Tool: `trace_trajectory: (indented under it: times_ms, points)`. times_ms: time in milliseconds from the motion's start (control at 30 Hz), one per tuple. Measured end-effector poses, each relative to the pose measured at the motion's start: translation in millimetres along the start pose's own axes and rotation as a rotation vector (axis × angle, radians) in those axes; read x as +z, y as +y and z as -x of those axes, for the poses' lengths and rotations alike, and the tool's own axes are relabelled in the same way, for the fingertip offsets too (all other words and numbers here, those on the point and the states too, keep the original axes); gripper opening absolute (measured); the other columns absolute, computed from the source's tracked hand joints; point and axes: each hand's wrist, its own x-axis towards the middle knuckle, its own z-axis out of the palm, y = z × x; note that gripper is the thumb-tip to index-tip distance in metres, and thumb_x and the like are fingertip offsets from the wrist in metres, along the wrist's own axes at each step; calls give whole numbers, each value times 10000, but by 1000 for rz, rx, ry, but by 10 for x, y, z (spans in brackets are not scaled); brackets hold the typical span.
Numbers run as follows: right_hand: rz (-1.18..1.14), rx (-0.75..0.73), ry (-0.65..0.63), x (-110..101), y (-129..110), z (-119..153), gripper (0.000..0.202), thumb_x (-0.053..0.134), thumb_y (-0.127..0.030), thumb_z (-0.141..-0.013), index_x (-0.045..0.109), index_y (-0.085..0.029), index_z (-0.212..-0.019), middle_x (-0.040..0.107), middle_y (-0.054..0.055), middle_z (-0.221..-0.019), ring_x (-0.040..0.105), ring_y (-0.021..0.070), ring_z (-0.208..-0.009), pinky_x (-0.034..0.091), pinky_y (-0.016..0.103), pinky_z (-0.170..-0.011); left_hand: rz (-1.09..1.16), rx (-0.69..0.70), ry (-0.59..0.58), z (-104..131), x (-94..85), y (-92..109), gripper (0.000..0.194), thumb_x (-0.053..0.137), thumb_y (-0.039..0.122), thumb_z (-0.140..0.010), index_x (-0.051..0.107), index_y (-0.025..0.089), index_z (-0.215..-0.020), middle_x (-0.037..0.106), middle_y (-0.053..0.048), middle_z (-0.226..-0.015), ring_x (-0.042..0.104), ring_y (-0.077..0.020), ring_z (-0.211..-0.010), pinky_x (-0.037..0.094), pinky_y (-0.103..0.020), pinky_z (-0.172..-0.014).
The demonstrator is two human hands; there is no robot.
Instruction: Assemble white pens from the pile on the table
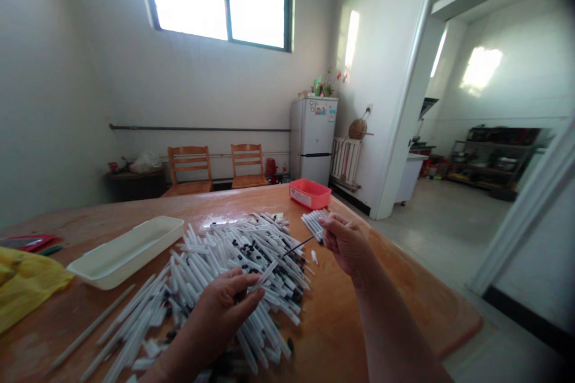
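Observation:
My left hand (220, 305) pinches a clear pen barrel (268, 274) between thumb and fingers, low over the pile. A thin, dark pen refill (297, 246) runs from my right hand (345, 242), whose fingertips are closed on its far end. Its near end meets the barrel's upper end; how far inside it sits, I cannot tell. Beneath both hands spreads a heap of translucent pen barrels (204, 248) mixed with small black pieces (247, 248). Just beyond my right hand, several white pens (309, 220) lie side by side, and a small white piece (314, 257) lies nearer.
A long cream tray (130, 251) stands left of the heap. At the table's far edge is a red plastic basket (309, 194). A yellow plastic bag (29, 287) covers the left side of the wooden table (341, 323). Two chairs (188, 164) and a fridge (314, 137) stand behind.

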Motion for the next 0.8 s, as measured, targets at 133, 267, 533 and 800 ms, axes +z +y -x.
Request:
trace_trajectory:
  times_ms: [133,267,533,800]
  points:
    - [-8,-7,0,-6,-3,1,352,719,-305,-806,445,-191,-617,350,-94,-475,220,50,-418,132,224,-427,-12,18,6,-13,8,-8,393,531,509,-908,750,272,-1132,654,-48,-870,626,-195,-810,467,-278,-736]
    - [-26,-12,5,-7,-13,5,362,729,-305,-800,440,-191,-614,345,-94,-482,221,51,-423,131,226,-426,-28,4,9,-11,-2,-4,387,541,506,-903,750,272,-1130,668,-51,-883,625,-195,-803,465,-279,-723]
    - [-7,4,-7,-32,12,-14,363,709,-304,-818,425,-194,-619,335,-96,-476,212,52,-422,124,230,-430,-23,5,4,-5,-1,-9,380,539,506,-903,749,286,-1132,691,-53,-912,625,-203,-824,458,-275,-717]
    - [19,80,-89,-18,69,-15,382,725,-339,-805,416,-197,-631,353,-88,-501,224,57,-445,126,227,-432,-22,33,-41,10,-9,41,337,531,476,-910,766,273,-1041,645,-41,-878,610,-206,-866,444,-287,-763]
